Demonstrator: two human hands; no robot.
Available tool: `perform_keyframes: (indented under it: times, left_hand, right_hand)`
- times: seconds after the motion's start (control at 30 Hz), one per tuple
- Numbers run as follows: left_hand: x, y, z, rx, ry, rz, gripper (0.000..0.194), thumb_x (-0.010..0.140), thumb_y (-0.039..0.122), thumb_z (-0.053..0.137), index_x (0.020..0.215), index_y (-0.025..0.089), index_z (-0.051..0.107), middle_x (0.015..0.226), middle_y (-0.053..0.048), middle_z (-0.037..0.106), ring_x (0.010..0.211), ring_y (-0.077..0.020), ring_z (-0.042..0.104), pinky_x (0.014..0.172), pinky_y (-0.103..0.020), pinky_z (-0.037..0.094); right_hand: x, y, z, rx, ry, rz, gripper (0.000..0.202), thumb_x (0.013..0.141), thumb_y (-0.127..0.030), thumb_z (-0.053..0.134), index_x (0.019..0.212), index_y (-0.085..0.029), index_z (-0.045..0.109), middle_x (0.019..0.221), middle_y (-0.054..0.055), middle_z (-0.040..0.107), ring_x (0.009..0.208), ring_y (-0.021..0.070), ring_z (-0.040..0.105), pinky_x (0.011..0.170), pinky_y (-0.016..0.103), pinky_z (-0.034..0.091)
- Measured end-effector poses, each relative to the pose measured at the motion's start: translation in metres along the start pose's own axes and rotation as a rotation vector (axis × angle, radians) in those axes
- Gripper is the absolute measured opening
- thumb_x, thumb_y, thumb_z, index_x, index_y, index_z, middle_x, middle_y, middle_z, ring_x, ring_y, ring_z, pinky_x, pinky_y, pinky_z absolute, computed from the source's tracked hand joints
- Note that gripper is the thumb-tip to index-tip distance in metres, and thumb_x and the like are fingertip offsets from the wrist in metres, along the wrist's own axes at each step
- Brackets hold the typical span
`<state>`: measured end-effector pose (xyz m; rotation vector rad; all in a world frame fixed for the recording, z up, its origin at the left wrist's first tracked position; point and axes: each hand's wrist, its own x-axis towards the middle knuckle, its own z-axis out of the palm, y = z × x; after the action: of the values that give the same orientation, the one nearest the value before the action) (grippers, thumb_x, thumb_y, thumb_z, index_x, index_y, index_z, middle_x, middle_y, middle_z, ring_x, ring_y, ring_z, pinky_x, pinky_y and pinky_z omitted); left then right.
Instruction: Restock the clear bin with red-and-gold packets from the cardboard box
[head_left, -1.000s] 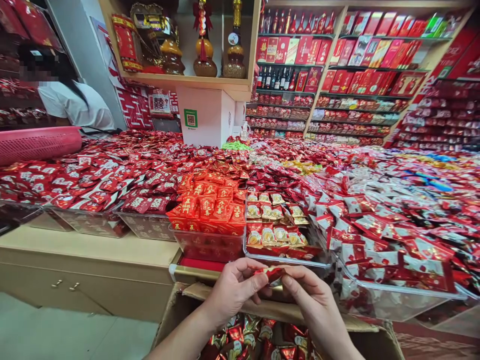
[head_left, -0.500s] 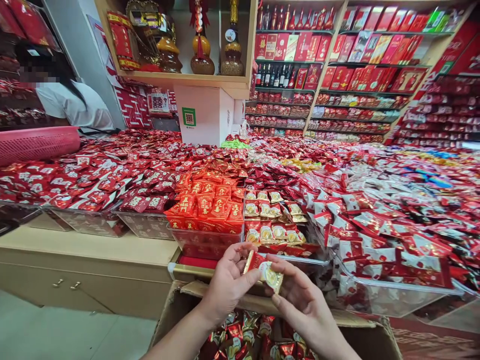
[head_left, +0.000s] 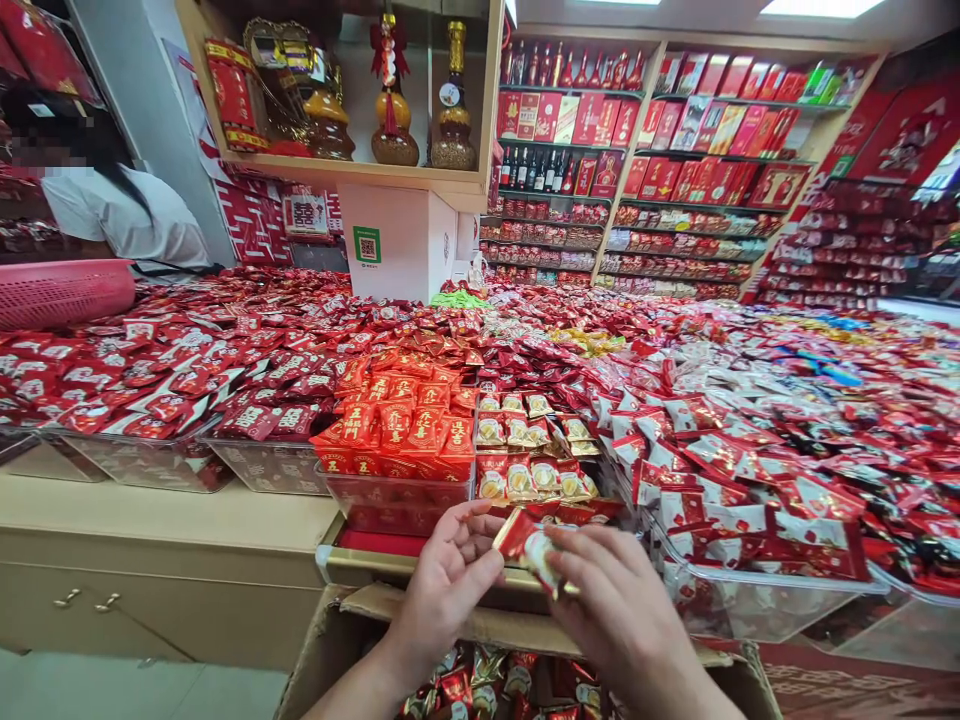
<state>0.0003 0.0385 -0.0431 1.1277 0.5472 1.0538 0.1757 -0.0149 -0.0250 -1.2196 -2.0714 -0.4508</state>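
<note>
A red and gold wrapped candy (head_left: 525, 545) is held up between both hands, above the near edge of an open cardboard box (head_left: 311, 640). My left hand (head_left: 450, 580) pinches its left end with thumb and fingers. My right hand (head_left: 622, 590) has its fingers closed over the right side, partly hiding it. Inside the box lie several similar wrapped candies (head_left: 517, 675). Just beyond the hands, rows of matching gold and red packets (head_left: 525, 475) fill a bin, beside a clear bin of orange-red packets (head_left: 401, 430).
Clear bins of red and white packets (head_left: 750, 530) extend right. More red packets (head_left: 150, 380) lie left, near a pink basket (head_left: 67, 290). A person in a white shirt (head_left: 135, 220) is at the far left. A wooden cabinet (head_left: 345, 175) hangs overhead; stocked shelves stand behind.
My right hand has turned over the candy, covering more of it. The candy has tilted and sits slightly lower. The view has shifted a little, moving the bins leftward.
</note>
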Motion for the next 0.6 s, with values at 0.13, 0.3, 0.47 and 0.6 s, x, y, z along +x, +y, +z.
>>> perform_keyframes:
  times: [0.13, 0.3, 0.47, 0.6]
  left_hand:
    - [-0.001, 0.001, 0.002, 0.124, -0.012, -0.078, 0.026, 0.076, 0.022, 0.057, 0.101, 0.019, 0.048, 0.082, -0.002, 0.057, 0.068, -0.0113, 0.056, 0.057, -0.021, 0.043]
    - [-0.001, 0.002, 0.005, 0.184, -0.035, -0.122, 0.026, 0.076, 0.021, 0.056, 0.099, 0.018, 0.047, 0.077, 0.0, 0.056, 0.063, -0.0099, 0.055, 0.053, -0.02, 0.041]
    - [-0.002, 0.002, 0.005, 0.203, -0.063, -0.138, 0.024, 0.075, 0.021, 0.056, 0.098, 0.017, 0.048, 0.072, 0.001, 0.054, 0.061, -0.0091, 0.054, 0.054, -0.021, 0.04]
    - [-0.003, 0.002, 0.005, 0.214, -0.073, -0.15, 0.026, 0.074, 0.023, 0.057, 0.098, 0.017, 0.05, 0.071, 0.002, 0.053, 0.061, -0.0095, 0.054, 0.055, -0.021, 0.04]
  right_hand:
    - [0.032, 0.036, -0.017, -0.379, -0.101, 0.16, 0.01, 0.077, -0.015, 0.048, 0.073, -0.016, 0.057, 0.072, 0.007, 0.065, 0.071, 0.0204, 0.055, 0.069, 0.034, 0.034]
    - [0.062, 0.07, -0.015, -0.632, -0.524, 0.188, 0.016, 0.076, -0.014, 0.046, 0.065, -0.015, 0.057, 0.059, 0.008, 0.064, 0.06, 0.0213, 0.059, 0.069, 0.035, 0.027]
    - [0.07, 0.077, -0.003, -0.6, -0.714, 0.174, 0.021, 0.074, -0.007, 0.044, 0.066, -0.012, 0.062, 0.067, 0.014, 0.068, 0.062, 0.0247, 0.062, 0.068, 0.037, 0.026]
    - [0.071, 0.08, 0.004, -0.52, -0.825, 0.17, 0.024, 0.072, -0.005, 0.043, 0.061, -0.011, 0.064, 0.068, 0.015, 0.068, 0.064, 0.0247, 0.062, 0.072, 0.039, 0.027]
